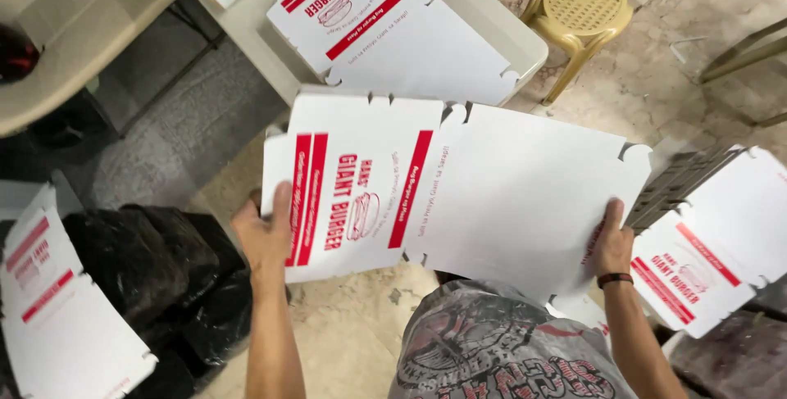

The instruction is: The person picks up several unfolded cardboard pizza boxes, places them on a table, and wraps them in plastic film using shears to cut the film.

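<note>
Holding a flat white-and-red cardboard box blank [459,194] spread out between both hands.

Left hand [266,231] clamps the blank's printed end, thumb over the red stripes; right hand [613,243], with a dark wristband, grips the plain end, so the blank spans the gap between them. Beyond the blank, a table [246,30] carries another flat blank [393,30]. Right of the held blank lies a stack of blanks [705,243]; a yellow stool [582,6] stands beyond it.

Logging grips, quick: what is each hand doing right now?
Left hand: closed on the left edge of the flat box blank.
Right hand: closed on its right edge.
</note>
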